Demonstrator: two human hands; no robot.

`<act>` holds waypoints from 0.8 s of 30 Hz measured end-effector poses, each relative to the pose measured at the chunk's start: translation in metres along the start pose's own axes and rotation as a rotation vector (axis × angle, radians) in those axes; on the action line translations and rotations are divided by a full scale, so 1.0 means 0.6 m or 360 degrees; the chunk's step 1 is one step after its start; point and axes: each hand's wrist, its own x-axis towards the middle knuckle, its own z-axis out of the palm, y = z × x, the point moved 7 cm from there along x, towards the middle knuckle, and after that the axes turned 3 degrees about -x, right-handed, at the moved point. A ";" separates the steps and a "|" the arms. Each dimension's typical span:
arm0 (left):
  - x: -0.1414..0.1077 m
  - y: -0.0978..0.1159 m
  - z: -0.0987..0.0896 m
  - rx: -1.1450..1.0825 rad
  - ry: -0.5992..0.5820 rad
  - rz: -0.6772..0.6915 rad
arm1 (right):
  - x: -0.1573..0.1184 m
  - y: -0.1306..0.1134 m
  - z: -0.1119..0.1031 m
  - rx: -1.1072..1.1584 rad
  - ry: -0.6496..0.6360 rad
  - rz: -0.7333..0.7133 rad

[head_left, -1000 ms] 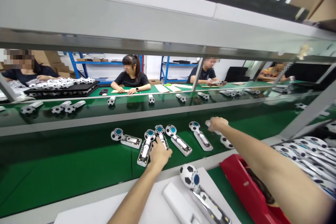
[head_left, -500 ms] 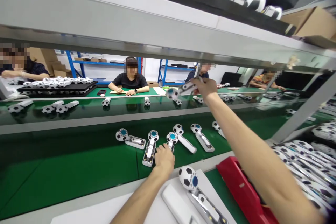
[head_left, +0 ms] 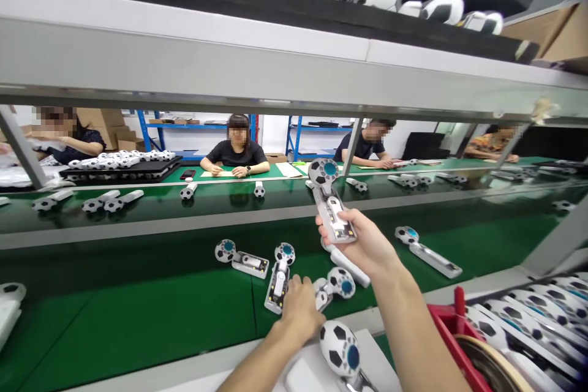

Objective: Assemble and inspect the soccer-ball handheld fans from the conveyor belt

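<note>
My right hand (head_left: 362,239) holds up a soccer-ball-headed device (head_left: 334,211) by its handle. The handle's open face shows a white inner part and circuitry, and a blue disc marks the ball. Lower down, my left hand (head_left: 301,306) has its fingers curled over the handle end of a second such device (head_left: 340,283); its fingertips are partly hidden. Just left of that hand lies another open-handled device (head_left: 277,282) on the green belt (head_left: 160,300). One more device (head_left: 340,349) rests near my forearms, close to a white handle cover (head_left: 305,376).
More devices lie on the belt, one at left (head_left: 250,262) and one at right (head_left: 434,257). A red tape dispenser (head_left: 448,324) and stacked devices (head_left: 528,324) are at right. A shelf (head_left: 275,67) crosses overhead. Several people sit across the line.
My right hand has come down and nearer, turning its device upright with the open face toward me. Beside my left hand, the second device's ball has swung rightward and down. The view has shifted.
</note>
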 end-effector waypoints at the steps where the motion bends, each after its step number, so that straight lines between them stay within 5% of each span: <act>1: -0.004 0.002 -0.001 -0.0013 -0.0003 0.0020 | -0.004 -0.001 0.001 0.0021 -0.0021 -0.0005; 7: -0.020 0.005 -0.035 -0.0313 0.0064 0.0118 | -0.028 -0.026 0.014 -0.0097 -0.0058 -0.0142; 13: -0.033 -0.001 -0.152 -0.1074 0.0247 0.0170 | -0.055 -0.051 0.035 -0.0238 -0.0071 -0.0248; 18: -0.091 0.015 -0.254 -0.1669 0.0307 0.0330 | -0.064 -0.057 0.043 -0.0308 -0.0002 -0.0340; 24: -0.157 0.052 -0.306 -0.2358 0.0067 0.0820 | -0.056 -0.046 0.044 -0.0364 0.0083 -0.0379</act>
